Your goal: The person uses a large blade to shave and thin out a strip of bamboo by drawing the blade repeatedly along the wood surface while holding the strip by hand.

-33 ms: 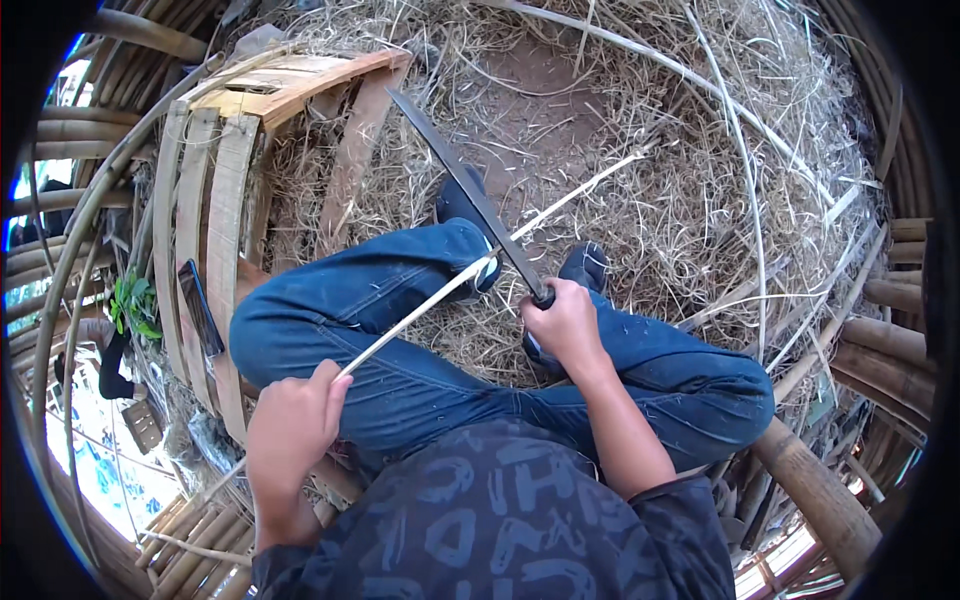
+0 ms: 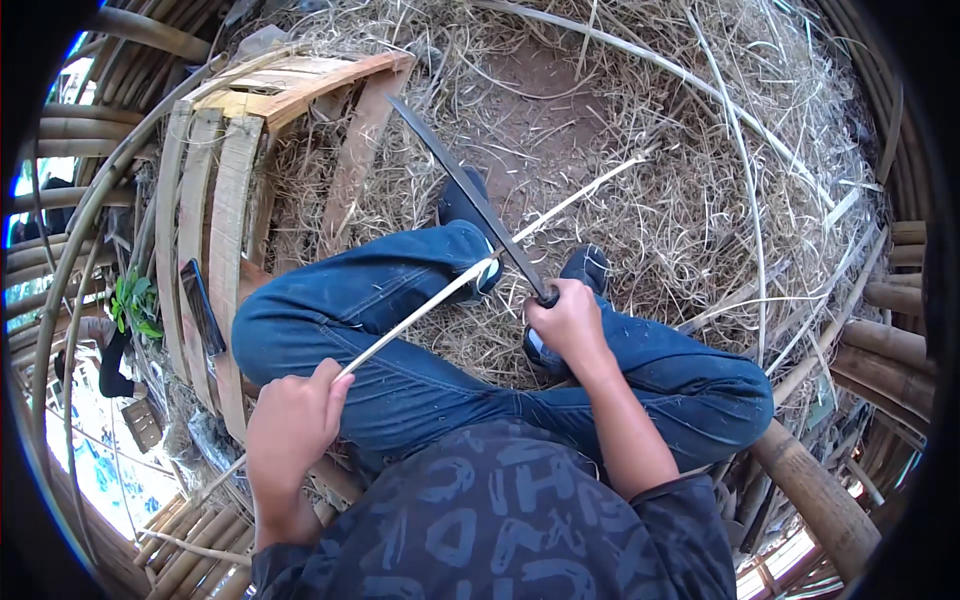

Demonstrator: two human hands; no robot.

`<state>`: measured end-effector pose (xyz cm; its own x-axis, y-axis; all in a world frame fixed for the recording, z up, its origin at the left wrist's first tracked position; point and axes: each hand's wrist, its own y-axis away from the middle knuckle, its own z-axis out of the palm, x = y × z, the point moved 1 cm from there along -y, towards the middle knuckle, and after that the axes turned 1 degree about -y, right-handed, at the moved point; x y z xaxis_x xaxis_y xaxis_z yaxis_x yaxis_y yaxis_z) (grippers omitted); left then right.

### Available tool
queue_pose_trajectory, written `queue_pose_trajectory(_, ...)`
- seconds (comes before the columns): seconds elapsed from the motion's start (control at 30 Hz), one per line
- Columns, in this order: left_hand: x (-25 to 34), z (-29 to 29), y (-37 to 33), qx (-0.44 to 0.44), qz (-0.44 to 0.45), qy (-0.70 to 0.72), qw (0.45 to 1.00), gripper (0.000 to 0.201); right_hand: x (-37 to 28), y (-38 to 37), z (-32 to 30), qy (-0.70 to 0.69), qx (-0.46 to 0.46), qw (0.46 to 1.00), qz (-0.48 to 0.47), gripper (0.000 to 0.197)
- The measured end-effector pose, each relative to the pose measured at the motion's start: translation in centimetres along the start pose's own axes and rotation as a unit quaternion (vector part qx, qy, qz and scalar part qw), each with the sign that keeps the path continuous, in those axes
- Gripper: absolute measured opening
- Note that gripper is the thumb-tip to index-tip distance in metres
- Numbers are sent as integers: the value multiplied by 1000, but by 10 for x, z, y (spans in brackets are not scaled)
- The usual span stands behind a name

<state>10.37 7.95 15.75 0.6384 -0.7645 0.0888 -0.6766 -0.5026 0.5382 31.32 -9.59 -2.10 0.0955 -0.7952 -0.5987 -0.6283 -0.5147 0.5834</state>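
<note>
A long, thin bamboo strip [image 2: 420, 312] runs slantwise from behind my left forearm up to the straw-like shavings at the upper right. My left hand [image 2: 295, 425] is closed around its lower part, thumb laid along it. In my closed right hand [image 2: 567, 318] is the dark handle of a machete [image 2: 470, 195]. Its long dark blade points up and left, and crosses the strip just above my left foot. Whether the edge bites into the strip cannot be made out. Both my legs, in blue jeans, are bent beneath the strip.
Thin bamboo shavings [image 2: 680, 220] cover much of the ground. A wooden slatted crate [image 2: 228, 190] stands at the left with a dark phone-like object [image 2: 203, 305] on its side. A thick bamboo pole [image 2: 815, 490] lies at the lower right, and bamboo walls enclose both sides.
</note>
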Motion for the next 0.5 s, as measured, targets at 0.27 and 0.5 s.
queue_pose_trajectory(0.27, 1, -5, 1, 41, 0, -41, 998, 28, 5, -29, -4, 84, 68, 994, -34, 28)
queue_pose_trajectory(0.5, 0, -6, 0, 38, 13, -1, 999, 28, 32, -53, -16, 114, 104, 988, 26, 32)
